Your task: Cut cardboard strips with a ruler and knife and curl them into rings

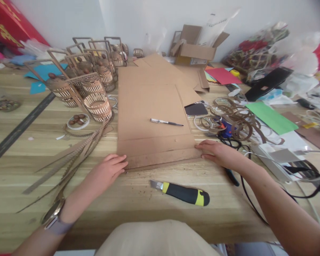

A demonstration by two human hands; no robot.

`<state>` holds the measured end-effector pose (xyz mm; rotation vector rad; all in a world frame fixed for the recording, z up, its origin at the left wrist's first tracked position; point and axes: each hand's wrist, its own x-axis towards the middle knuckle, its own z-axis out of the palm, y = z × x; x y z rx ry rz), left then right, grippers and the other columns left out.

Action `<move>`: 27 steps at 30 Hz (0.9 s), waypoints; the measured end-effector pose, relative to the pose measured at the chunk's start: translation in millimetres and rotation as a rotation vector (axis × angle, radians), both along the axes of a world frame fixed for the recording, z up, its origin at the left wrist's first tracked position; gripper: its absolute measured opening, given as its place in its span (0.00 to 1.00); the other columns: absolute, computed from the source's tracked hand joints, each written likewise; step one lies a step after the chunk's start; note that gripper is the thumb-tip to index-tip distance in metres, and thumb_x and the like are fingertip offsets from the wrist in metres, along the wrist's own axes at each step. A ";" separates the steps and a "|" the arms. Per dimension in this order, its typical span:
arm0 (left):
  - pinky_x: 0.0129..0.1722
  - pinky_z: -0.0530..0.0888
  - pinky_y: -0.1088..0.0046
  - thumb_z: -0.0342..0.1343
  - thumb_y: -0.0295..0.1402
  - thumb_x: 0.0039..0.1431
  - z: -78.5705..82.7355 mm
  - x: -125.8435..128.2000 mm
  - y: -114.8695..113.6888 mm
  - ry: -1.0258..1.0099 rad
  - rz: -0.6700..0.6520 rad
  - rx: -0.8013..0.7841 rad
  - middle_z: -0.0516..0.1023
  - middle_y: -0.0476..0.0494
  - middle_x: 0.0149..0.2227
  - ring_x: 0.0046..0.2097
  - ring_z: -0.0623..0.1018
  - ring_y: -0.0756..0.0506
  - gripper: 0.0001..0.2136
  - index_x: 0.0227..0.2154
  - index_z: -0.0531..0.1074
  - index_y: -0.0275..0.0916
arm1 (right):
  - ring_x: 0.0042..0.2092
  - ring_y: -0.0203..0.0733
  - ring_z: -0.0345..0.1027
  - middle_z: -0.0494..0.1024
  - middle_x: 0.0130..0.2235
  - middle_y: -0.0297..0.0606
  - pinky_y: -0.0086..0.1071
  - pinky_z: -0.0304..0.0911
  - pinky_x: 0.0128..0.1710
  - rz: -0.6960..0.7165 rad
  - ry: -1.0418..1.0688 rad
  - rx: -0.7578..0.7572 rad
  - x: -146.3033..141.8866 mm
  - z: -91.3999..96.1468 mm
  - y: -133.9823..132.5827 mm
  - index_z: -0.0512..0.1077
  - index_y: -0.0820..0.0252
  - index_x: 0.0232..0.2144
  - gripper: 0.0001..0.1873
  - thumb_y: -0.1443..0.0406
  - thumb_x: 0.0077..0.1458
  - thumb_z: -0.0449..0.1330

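A large brown cardboard sheet (149,103) lies flat on the wooden table. Along its near side runs a narrow cardboard strip (162,156); whether it is a separate piece or a creased flap I cannot tell. My left hand (112,168) has its fingers closed at the left end of this strip. At the other end, my right hand (214,152) pinches the strip between thumb and fingers. A pen (166,122) rests on the sheet, beyond the strip. Closer to my body, a black and yellow utility knife (184,193) lies with some blade out, pointing left.
Several small woven baskets with tall handles (98,103) stand at the back left, near long cardboard strips (77,156). Curled strips (242,124), black cables (245,192) and a white power strip (272,161) crowd the right. An open cardboard box (197,51) sits against the wall.
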<state>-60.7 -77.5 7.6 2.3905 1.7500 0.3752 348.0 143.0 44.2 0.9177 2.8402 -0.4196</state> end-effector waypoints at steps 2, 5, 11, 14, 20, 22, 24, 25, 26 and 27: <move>0.52 0.75 0.58 0.45 0.34 0.70 0.1 0.5 -0.1 -0.010 0.009 -0.004 0.79 0.41 0.52 0.53 0.74 0.40 0.16 0.49 0.78 0.40 | 0.51 0.51 0.71 0.75 0.52 0.47 0.45 0.68 0.52 0.002 0.009 -0.001 0.0 -0.6 0.3 0.73 0.58 0.52 0.21 0.62 0.59 0.51; 0.51 0.75 0.58 0.45 0.34 0.70 0.4 0.6 -0.2 -0.020 0.010 -0.009 0.79 0.40 0.52 0.53 0.74 0.40 0.17 0.49 0.78 0.39 | 0.52 0.51 0.71 0.75 0.53 0.47 0.46 0.67 0.53 0.005 0.014 -0.001 0.0 -1.7 0.9 0.73 0.58 0.52 0.21 0.62 0.58 0.51; 0.52 0.75 0.58 0.46 0.34 0.70 1.4 0.5 0.1 -0.019 0.008 -0.015 0.79 0.40 0.52 0.53 0.74 0.40 0.16 0.49 0.78 0.39 | 0.52 0.51 0.71 0.75 0.53 0.46 0.46 0.68 0.52 0.012 0.029 -0.012 0.0 -2.1 2.1 0.73 0.55 0.52 0.21 0.62 0.58 0.52; 0.51 0.75 0.58 0.45 0.34 0.70 2.0 0.8 0.6 0.003 0.002 -0.004 0.80 0.40 0.51 0.52 0.74 0.39 0.16 0.49 0.78 0.38 | 0.52 0.51 0.71 0.75 0.52 0.46 0.46 0.68 0.53 0.014 0.029 -0.007 -0.1 -2.1 2.4 0.73 0.56 0.52 0.21 0.62 0.58 0.52; 0.52 0.75 0.57 0.45 0.35 0.70 1.2 0.2 1.7 -0.018 -0.013 0.004 0.80 0.40 0.51 0.52 0.75 0.40 0.17 0.49 0.78 0.39 | 0.53 0.51 0.71 0.75 0.53 0.47 0.46 0.67 0.53 0.016 0.025 -0.005 -1.0 -2.2 1.8 0.73 0.58 0.52 0.21 0.63 0.58 0.51; 0.52 0.75 0.57 0.45 0.36 0.70 0.7 0.0 1.7 -0.028 -0.005 0.002 0.80 0.40 0.51 0.53 0.74 0.40 0.17 0.49 0.78 0.41 | 0.53 0.51 0.71 0.75 0.53 0.47 0.46 0.67 0.53 0.014 0.025 -0.006 -1.3 -1.9 1.5 0.73 0.57 0.52 0.21 0.62 0.58 0.51; 0.52 0.75 0.57 0.45 0.36 0.70 0.5 -0.3 1.7 -0.030 0.000 -0.002 0.80 0.40 0.51 0.53 0.74 0.40 0.16 0.49 0.78 0.41 | 0.52 0.51 0.71 0.75 0.52 0.47 0.46 0.67 0.52 0.014 0.023 -0.006 -1.6 -1.7 1.4 0.73 0.57 0.52 0.21 0.62 0.58 0.51; 0.52 0.75 0.57 0.45 0.35 0.70 0.5 -0.4 1.8 -0.029 0.000 -0.004 0.80 0.40 0.51 0.53 0.74 0.40 0.16 0.48 0.78 0.41 | 0.52 0.51 0.71 0.75 0.52 0.47 0.46 0.67 0.52 0.016 0.024 -0.004 -1.7 -1.7 1.4 0.73 0.57 0.52 0.21 0.62 0.58 0.51; 0.52 0.75 0.57 0.46 0.35 0.70 0.6 -0.6 1.8 -0.026 -0.001 -0.007 0.80 0.40 0.51 0.53 0.74 0.40 0.16 0.48 0.78 0.41 | 0.52 0.51 0.71 0.75 0.52 0.47 0.46 0.68 0.52 0.018 0.026 -0.001 -1.8 -1.5 1.3 0.73 0.56 0.52 0.22 0.62 0.58 0.51; 0.52 0.75 0.57 0.46 0.35 0.70 0.8 -0.8 1.9 -0.021 -0.003 -0.013 0.80 0.41 0.51 0.53 0.74 0.40 0.16 0.48 0.78 0.41 | 0.52 0.51 0.71 0.75 0.52 0.46 0.46 0.68 0.52 0.020 0.028 0.000 -1.9 -1.4 1.2 0.72 0.56 0.53 0.22 0.62 0.58 0.51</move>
